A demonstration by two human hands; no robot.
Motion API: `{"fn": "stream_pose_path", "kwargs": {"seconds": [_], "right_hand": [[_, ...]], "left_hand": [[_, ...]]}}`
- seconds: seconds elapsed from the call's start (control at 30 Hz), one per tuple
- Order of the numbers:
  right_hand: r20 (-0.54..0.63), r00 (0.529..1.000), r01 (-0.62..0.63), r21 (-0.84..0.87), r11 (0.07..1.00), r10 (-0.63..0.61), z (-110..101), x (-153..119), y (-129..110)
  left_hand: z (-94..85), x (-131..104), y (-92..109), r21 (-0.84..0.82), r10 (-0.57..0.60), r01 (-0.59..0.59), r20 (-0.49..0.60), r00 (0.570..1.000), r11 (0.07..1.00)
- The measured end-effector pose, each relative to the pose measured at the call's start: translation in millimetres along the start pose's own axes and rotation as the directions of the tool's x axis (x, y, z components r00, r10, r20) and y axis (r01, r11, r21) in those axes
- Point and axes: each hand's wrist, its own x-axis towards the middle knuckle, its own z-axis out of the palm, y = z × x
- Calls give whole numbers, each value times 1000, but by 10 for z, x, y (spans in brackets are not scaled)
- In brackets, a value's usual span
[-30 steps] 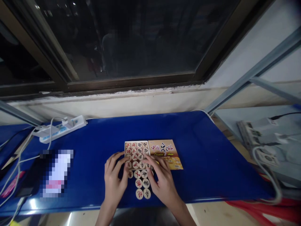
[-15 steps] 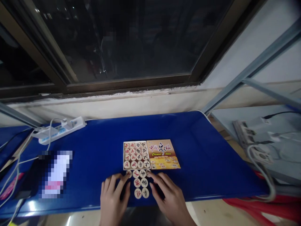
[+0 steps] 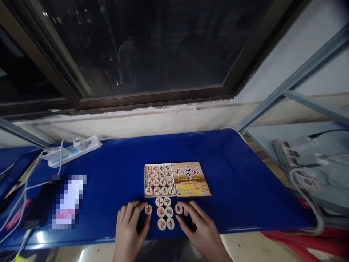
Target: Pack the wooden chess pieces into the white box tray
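Note:
My left hand (image 3: 131,222) curves its index finger and thumb around a red-marked Chinese chess piece (image 3: 148,209) lying on the blue table. Opposite it, my right hand (image 3: 199,223) has a black-marked Chinese chess piece (image 3: 179,209) between index finger and thumb. Two short columns of round pieces stand between the hands, red characters on the left, such as this red piece (image 3: 160,211), and black on the right, like this black piece (image 3: 169,211). Just beyond them is an open box (image 3: 145,180) filled with rows of red and black pieces.
A printed "Chinese chess" lid (image 3: 192,179) lies against the box's right side. On the left are a power strip (image 3: 76,151) with cables and a blurred-out phone-like object (image 3: 69,202). The blue table (image 3: 245,182) ends at a wall below a dark window (image 3: 163,47).
Both outer pieces of the row nearest the box have moved toward me and outward with my hands, the red one held at left, the black one at right. The view has shifted slightly.

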Motion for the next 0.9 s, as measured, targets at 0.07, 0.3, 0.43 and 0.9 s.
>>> {"fn": "stream_pose_path", "kwargs": {"seconds": [0.07, 0.3, 0.43, 0.9], "right_hand": [[8, 1000, -2, 10, 1000, 2, -10, 5, -4], [-69, 997, 40, 176, 984, -28, -32, 241, -96], [-167, 975, 172, 166, 971, -144, 102, 491, -120], [-172, 969, 193, 90, 977, -176, 150, 564, -109]], "left_hand": [[-1, 4, 2, -34, 0, -1, -17, 1000, 999], [14, 218, 75, -182, 28, -47, -111, 993, 982], [78, 426, 116, -244, 89, -128, -164, 982, 961], [103, 523, 86, -328, 110, -141, -113, 988, 934]]}}
